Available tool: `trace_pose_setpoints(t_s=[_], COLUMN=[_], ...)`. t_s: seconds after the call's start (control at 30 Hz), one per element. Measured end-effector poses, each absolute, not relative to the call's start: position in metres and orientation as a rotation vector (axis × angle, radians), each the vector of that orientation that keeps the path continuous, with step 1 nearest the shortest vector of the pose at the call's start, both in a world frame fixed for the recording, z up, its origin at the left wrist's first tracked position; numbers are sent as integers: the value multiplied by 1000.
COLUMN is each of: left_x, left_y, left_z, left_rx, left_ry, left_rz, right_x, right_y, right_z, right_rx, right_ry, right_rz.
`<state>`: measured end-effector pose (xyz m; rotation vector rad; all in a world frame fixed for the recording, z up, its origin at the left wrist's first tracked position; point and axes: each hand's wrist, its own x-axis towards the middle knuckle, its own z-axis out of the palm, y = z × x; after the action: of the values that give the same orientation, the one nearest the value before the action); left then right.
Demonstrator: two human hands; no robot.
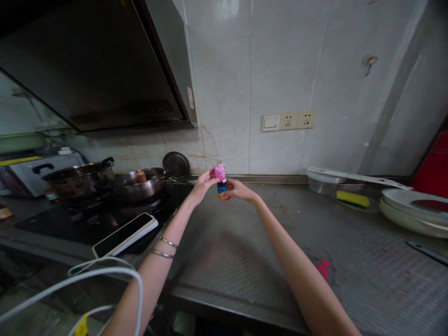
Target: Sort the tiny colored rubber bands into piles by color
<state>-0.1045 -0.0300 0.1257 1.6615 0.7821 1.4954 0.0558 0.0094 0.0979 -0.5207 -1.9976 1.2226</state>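
Observation:
A small, colourful bottle-like container (221, 183) is held upright between my two hands, above the back of the counter and close to the wall. Its top is pink, its middle dark blue, and its base yellow and red; the exact kind is too small to make out. From the left, the fingers of my left hand (204, 183) close on the pink top. My right hand (238, 189) grips the lower part from the right. Parts of the container are covered by my fingers.
Left, two metal pans (140, 185) stand on the black stove under a range hood (105, 70). A phone-like device (126, 235) with a white cable (105, 270) lies nearby. Right are a plastic tub (324, 183), a yellow sponge (353, 199), stacked plates (413, 219) and a red scrap (324, 268).

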Motion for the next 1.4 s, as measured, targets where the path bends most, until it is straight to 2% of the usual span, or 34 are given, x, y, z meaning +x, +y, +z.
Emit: trace_pose_setpoints(t_s=[0.17,0.53,0.93,1.07,1.27,1.4], left_x=[-118,-124,-129,-129,-135,-143], left_y=[-31,-29,-17,-22,-32,-34], left_z=[132,113,94,89,91,94], left_rx=[1690,1690,1852,1943,1678,1598], left_ry=[794,934,1268,1291,1122,1229], left_rz=[1303,1309,1434,1359,1321,1367], right_x=[45,27,8,1,2,4], right_y=[9,15,14,5,-1,2], right_z=[81,48,25,17,8,5], right_rx=[-465,-428,-787,-821,-873,-887], right_ry=[-2092,-1997,-2072,-2072,-2110,-2137], right_rz=[1366,1480,670,582,539,519])
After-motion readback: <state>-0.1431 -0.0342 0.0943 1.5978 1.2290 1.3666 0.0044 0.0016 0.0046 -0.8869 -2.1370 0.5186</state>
